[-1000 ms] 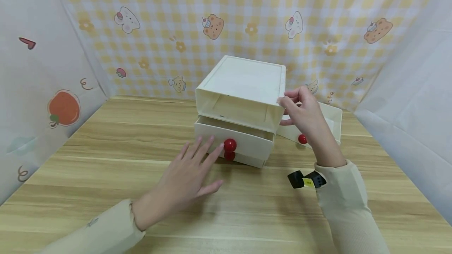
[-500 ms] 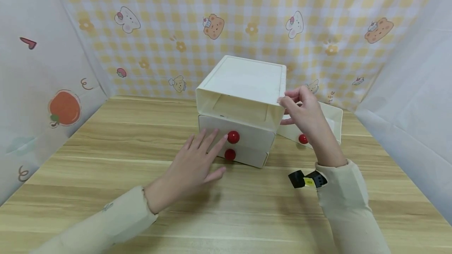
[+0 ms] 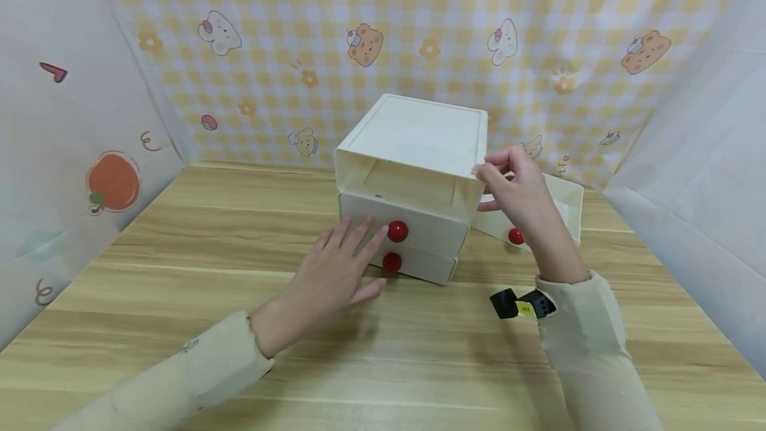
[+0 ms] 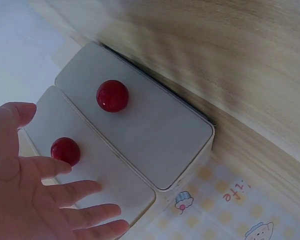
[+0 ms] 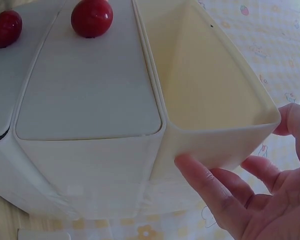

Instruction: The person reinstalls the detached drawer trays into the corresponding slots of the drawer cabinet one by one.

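A cream drawer cabinet (image 3: 427, 132) stands on the table, its top slot (image 5: 215, 75) hollow with the inner walls showing. Below it, the middle drawer (image 3: 439, 230) and bottom drawer (image 3: 426, 267) sit pushed in, each with a round red knob. My left hand (image 3: 329, 271) has its fingers stretched out against the middle drawer's front, left of its knob (image 4: 65, 151). At the cabinet's upper right front corner, my right hand (image 3: 516, 185) holds the edge, thumb at the top and fingers along the side wall, as the right wrist view shows.
Behind my right hand, a loose cream drawer (image 3: 571, 208) with a red knob (image 3: 516, 236) lies on the wooden table (image 3: 419, 364). A yellow checked cloth (image 3: 395, 5) hangs at the back, with white cloths at both sides.
The middle drawer stood partly out a second ago and has gone in flush, with my left hand moving forward against it. My right hand has kept its place on the cabinet.
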{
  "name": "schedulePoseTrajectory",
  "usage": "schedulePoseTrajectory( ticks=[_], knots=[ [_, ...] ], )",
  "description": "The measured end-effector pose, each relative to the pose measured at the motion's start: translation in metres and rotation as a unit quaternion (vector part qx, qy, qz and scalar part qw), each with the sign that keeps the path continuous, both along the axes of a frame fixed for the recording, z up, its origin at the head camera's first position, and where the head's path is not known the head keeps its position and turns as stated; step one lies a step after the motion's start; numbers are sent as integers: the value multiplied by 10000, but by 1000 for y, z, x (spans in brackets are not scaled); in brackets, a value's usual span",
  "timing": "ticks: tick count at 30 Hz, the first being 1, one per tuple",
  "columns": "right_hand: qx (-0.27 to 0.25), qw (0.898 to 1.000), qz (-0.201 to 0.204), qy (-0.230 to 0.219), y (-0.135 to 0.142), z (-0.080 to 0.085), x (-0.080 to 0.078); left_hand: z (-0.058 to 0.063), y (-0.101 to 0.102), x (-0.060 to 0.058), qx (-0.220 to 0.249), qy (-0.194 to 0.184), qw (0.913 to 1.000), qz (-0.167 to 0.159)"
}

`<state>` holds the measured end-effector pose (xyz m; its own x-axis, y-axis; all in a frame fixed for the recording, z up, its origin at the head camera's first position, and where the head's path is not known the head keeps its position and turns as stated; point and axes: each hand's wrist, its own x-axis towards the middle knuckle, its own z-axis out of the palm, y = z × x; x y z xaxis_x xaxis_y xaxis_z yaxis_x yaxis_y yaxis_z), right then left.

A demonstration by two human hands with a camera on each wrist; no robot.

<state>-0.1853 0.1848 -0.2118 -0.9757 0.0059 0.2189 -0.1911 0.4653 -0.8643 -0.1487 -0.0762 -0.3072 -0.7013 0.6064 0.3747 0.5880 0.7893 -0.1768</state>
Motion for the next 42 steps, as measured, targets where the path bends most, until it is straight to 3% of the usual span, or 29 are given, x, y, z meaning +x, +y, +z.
schedulePoseTrajectory(
  ticks=[8, 11, 14, 17, 20, 23, 27, 29, 32, 36, 39, 42],
  knots=[
    [-8, 10000, -49, -45, -1, 0, 0, 3, 0, 0, 28, -161, 9998, 61],
    [-18, 10000, -54, -61, -1, 0, 0, 8, -1, -3, 527, -291, 9981, -155],
    [-42, 10000, -43, -58, -1, 0, 0, 19, -3, -7, 1470, -302, 9870, -581],
    [-67, 10000, -18, -39, -2, 0, 0, 36, -7, -12, 2519, -173, 9627, -972],
    [-57, 10000, -5, -12, -2, 0, 1, 59, -12, -22, 3385, -164, 9358, -973],
    [-29, 10000, -3, 19, -2, 1, 2, 80, -17, -39, 3973, -558, 9144, -540],
    [2, 10000, -18, 10, -2, 0, 2, 98, -22, -68, 4328, -1693, 8852, 202],
    [-6, 10000, -27, -4, -2, 0, 2, 103, -22, -81, 4371, -2265, 8692, 466],
    [-10, 10000, -27, -8, -2, 0, 1, 105, -20, -94, 4548, -3050, 8342, 649],
    [24, 10000, -46, 27, -1, 0, 2, 105, -16, -102, 5086, -3706, 7751, 566],
    [22, 10000, -62, 24, -1, 0, 2, 104, -17, -105, 5286, -3869, 7537, 537],
    [6, 10000, -92, 17, -2, -1, 2, 104, -18, -106, 5309, -3928, 7489, 547]
  ],
)
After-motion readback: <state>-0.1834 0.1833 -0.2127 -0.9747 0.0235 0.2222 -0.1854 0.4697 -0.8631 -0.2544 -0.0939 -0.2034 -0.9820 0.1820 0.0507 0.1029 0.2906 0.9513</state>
